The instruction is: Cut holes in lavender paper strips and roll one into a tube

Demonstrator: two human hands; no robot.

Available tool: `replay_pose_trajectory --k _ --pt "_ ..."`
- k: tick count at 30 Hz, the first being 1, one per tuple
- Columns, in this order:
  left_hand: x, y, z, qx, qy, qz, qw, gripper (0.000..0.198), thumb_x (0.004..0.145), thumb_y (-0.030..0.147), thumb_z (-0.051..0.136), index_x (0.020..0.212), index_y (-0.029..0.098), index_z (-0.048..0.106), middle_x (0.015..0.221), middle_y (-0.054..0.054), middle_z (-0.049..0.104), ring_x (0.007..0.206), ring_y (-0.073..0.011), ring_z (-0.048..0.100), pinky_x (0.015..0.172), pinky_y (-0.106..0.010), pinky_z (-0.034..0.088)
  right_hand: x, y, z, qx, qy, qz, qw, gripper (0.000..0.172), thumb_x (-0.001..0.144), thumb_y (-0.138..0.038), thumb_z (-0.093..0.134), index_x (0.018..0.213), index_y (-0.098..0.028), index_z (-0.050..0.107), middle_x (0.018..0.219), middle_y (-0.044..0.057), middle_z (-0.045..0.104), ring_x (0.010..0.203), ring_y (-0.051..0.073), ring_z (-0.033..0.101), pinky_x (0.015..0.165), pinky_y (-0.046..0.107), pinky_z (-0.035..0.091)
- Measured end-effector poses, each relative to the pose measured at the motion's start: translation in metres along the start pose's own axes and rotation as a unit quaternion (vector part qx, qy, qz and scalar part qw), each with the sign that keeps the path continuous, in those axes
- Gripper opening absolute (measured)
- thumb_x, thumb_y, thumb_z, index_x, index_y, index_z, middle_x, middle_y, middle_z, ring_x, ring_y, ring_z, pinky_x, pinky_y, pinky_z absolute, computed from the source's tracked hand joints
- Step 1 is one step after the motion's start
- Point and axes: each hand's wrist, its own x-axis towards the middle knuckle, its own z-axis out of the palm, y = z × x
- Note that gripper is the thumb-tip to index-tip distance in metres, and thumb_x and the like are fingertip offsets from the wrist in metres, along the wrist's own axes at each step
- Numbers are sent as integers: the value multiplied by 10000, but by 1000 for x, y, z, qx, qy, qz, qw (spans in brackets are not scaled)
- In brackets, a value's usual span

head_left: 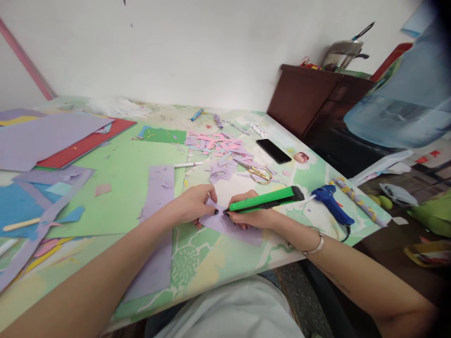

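A small strip of purple paper (pixel 246 234) lies at an angle on the patterned tablecloth in front of me. My left hand (pixel 193 204) pinches its left end, thumb on top and fingertips at the edge. My right hand (pixel 252 213) is closed around a green and black utility knife (pixel 266 199), held like a pen with its front end down at the paper. The fingers hide most of the knife's tip. Just left of my left hand, a longer purple paper strip (pixel 158 258) runs toward the table's front edge, partly under my forearm.
Gold-handled scissors (pixel 260 174), pink paper scraps (pixel 214 143) and a black phone (pixel 274 150) lie beyond my hands. A blue glue gun (pixel 333 204) is at the right, beside a decorated stick (pixel 359 202). Large coloured sheets (pixel 52 136) cover the left. A water jug (pixel 398 103) stands off the table's right side.
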Motion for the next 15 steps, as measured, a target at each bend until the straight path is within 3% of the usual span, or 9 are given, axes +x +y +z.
replay_pose_trajectory --k 8,15 --pt "-3 -2 1 -48 -37 -5 998 208 682 242 573 785 218 394 515 88 511 350 -127 558 325 -189 369 -1 2 -7 43 -43 -44 997 61 727 -180 580 713 -122 593 499 -30 558 418 62 497 405 155 425" --pt "-5 6 4 -8 2 -29 1000 175 698 254 573 736 224 404 437 80 514 338 -158 564 290 -192 327 4 9 -13 87 -90 -37 991 81 709 -127 567 769 -105 618 495 -33 558 413 60 484 395 157 410"
